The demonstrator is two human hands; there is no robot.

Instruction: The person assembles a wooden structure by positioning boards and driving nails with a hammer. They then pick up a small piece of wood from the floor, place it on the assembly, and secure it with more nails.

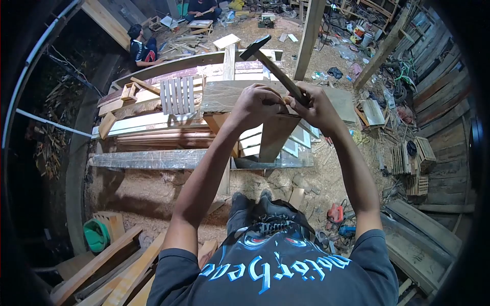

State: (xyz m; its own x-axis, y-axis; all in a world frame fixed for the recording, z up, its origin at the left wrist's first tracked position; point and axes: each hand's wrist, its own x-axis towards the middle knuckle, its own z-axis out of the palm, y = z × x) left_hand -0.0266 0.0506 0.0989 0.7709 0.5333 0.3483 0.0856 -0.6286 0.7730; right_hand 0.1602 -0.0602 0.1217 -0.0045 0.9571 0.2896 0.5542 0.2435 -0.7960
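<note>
The right hand (317, 108) grip is closed around the hammer (270, 64) handle; left hand (258, 104) fisted, touching it.

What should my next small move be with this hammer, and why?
Probably lower the left hand to the board below to steady it: it meets the right hand on the hammer handle, head raised, and neither seems to touch the board.

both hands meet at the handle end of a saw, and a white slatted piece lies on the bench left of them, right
Not a saw. The left hand and right hand meet at the handle end of a hammer, its dark head raised away from the person, as the head view shows. The white slatted piece does lie on the bench left of them.
</note>
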